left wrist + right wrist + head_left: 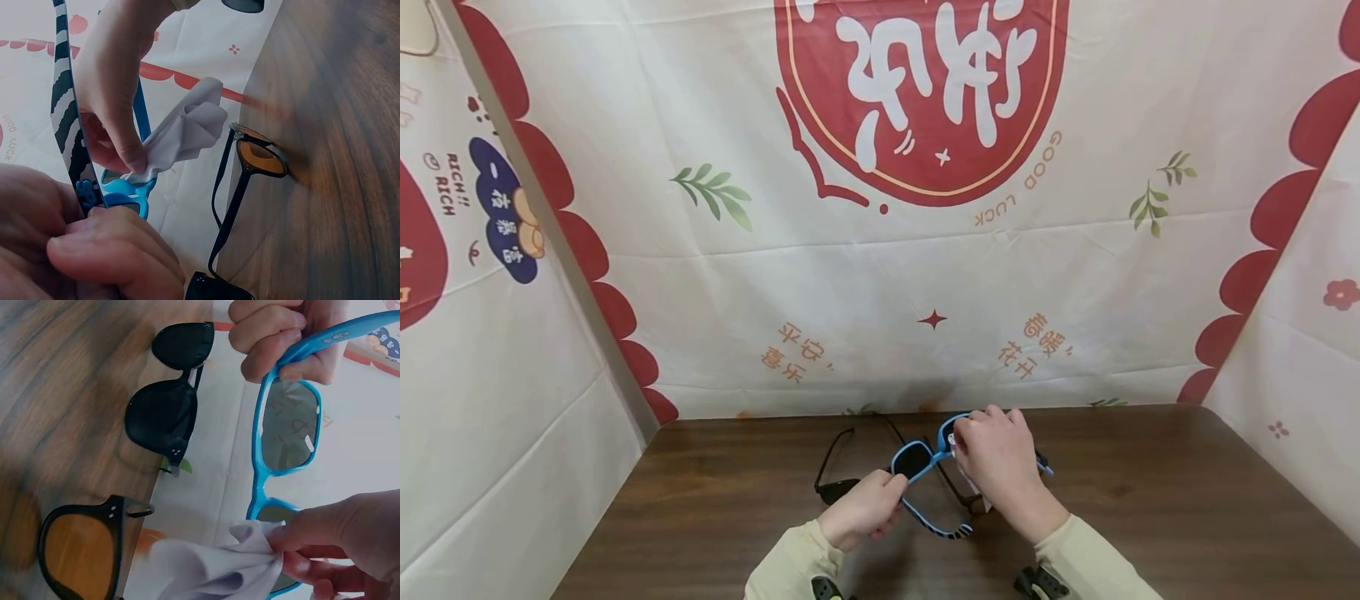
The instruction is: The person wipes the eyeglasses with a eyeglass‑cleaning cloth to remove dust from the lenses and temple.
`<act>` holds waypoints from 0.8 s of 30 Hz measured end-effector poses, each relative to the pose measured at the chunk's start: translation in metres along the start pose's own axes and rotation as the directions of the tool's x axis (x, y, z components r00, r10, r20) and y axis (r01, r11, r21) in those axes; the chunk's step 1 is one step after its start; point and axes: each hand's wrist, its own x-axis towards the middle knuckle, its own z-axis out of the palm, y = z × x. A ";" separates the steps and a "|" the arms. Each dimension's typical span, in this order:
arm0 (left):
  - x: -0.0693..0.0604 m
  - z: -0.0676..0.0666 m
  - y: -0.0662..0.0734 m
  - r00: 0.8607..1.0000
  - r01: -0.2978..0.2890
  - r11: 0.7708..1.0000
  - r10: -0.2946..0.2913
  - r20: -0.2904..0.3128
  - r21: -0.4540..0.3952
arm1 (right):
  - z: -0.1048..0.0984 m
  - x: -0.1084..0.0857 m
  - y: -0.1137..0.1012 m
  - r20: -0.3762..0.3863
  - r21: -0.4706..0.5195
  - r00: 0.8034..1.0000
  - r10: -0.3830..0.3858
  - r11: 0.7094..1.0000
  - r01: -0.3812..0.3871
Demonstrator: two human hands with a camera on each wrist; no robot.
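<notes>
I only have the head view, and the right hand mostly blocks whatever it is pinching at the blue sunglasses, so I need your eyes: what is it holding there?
Observer: The right wrist view shows a crumpled, whitish cloth pinched in the right hand, against the blue sunglasses.

Operator: Thanks. I also make out part of some dark-framed glasses just beside that hand, but no lens colour. What are they like?

Observer: The left wrist view shows an orange-tinted lens in that black frame.
</notes>
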 end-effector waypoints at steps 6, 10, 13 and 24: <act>-0.002 0.002 0.001 1.000 -0.009 1.000 0.009 0.011 0.020 | 0.004 -0.004 0.005 -0.048 -0.032 0.998 0.038 0.999 -0.040; -0.002 0.003 -0.001 1.000 -0.026 0.999 0.025 0.015 0.036 | 0.008 -0.006 0.008 -0.082 0.000 0.994 0.069 0.998 -0.069; -0.001 0.003 -0.001 0.999 -0.033 0.998 0.033 0.011 0.045 | 0.009 -0.006 0.010 -0.098 0.034 0.992 0.081 0.996 -0.078; -0.001 0.004 0.001 1.000 -0.005 0.999 0.006 -0.004 0.047 | 0.009 -0.002 0.017 -0.233 0.106 0.972 -0.011 0.994 0.037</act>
